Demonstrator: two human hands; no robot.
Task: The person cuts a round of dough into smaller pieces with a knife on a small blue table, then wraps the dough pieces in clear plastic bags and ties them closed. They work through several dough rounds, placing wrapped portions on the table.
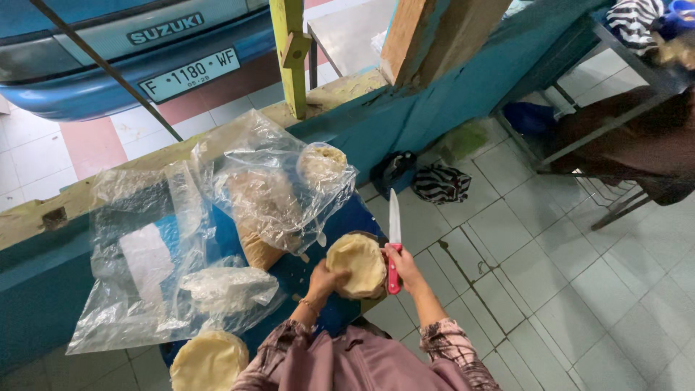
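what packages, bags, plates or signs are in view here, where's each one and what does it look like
Clear plastic bag: far side of the blue table, crumpled, holding pale round dough pieces.
Flat clear plastic sheet: left on the table, wrinkled, a white patch showing through.
Number plate: top left, on the blue car's bumper, white rectangle with dark characters.
Car badge: above the plate, raised pale lettering on blue.

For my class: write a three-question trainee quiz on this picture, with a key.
1. True or false: the knife points its blade away from the person.
2. Which hand holds the knife's red handle? A left, B right.
3. Fill in: the left hand holds a pale round ____.

Key: 1 true. 2 B. 3 stack of flat dough discs, beside clear plastic bags on the blue table.
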